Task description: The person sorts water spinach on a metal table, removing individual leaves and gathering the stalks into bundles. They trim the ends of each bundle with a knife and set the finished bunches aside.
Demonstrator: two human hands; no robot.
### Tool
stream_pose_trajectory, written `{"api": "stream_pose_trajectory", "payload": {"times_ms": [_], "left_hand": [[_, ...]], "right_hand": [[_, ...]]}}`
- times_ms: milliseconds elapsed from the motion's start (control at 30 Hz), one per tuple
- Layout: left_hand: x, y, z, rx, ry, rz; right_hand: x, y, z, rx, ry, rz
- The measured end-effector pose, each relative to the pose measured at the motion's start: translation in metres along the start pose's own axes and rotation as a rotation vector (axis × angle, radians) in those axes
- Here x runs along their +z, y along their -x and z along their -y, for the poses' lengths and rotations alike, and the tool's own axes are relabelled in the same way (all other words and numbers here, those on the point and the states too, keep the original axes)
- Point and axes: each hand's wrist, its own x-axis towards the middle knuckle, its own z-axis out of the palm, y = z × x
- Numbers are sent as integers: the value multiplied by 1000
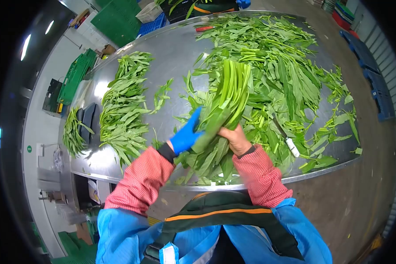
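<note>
A bunch of water spinach (229,94) is in front of me, cut stems pointing away and leaves hanging toward me. My right hand (236,140), bare, is wrapped around it at the leafy middle. On the bunch's left side, my left hand (185,134) in a blue glove has its fingers stretched out, right beside the leaves. A large pile of loose water spinach (281,66) spreads over the table behind and to the right. Close to my right hand, a knife (290,145) with a white handle lies among the cut greens.
Laid-out bunches (125,105) line the left of the metal table (176,57), with a smaller bunch (73,134) beyond. A red-handled tool (204,28) lies at the far edge. Green crates (77,75) stand left, blue pallets (374,83) right. Another person's blue-gloved hand (243,3) shows at the top.
</note>
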Motion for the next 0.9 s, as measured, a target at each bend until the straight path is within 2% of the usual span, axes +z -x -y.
{"api": "stream_pose_trajectory", "payload": {"times_ms": [67,100,167,200,233,267,300,333,367,400,467,567,700,733,800,867,900], "left_hand": [[33,17,-2,108,178,27],[44,17,1,73,101,-15],[56,15,13,6,-50,-105],[54,15,21,67,-159,-136],[51,16,32,127,-266,-165],[49,17,35,184,-373,-192],[43,19,36,182,-376,-316],[30,23,0,-7,-269,-364],[12,25,-15,95,-426,-414],[-14,28,-1,126,-1032,-350],[-23,31,2,-235,-1211,-153],[-29,45,20,81,-790,-407],[-32,61,16,21,-691,-388],[-30,62,16,57,-676,-395],[-28,64,19,132,-643,-417],[-28,66,26,148,-570,-432],[-30,70,29,143,-506,-436]], "right_hand": [[6,3,1,30,-23,-30],[2,2,-16,-61,-63,-6],[4,5,-18,20,-159,-55],[4,3,-18,57,-206,-79],[-2,1,-18,-20,-145,29],[-9,-1,-14,20,-132,52],[-18,-1,-9,60,-119,73],[-29,1,-3,99,-107,92],[-42,7,3,271,-263,-94],[-64,5,-4,119,-281,47],[-64,15,10,227,-307,-64],[-93,25,13,214,-70,-126],[-105,12,41,78,94,-176],[-100,7,43,64,199,-188],[-71,-6,45,33,414,-204],[-37,-10,39,19,601,17],[-29,-7,41,78,571,-72]]}}
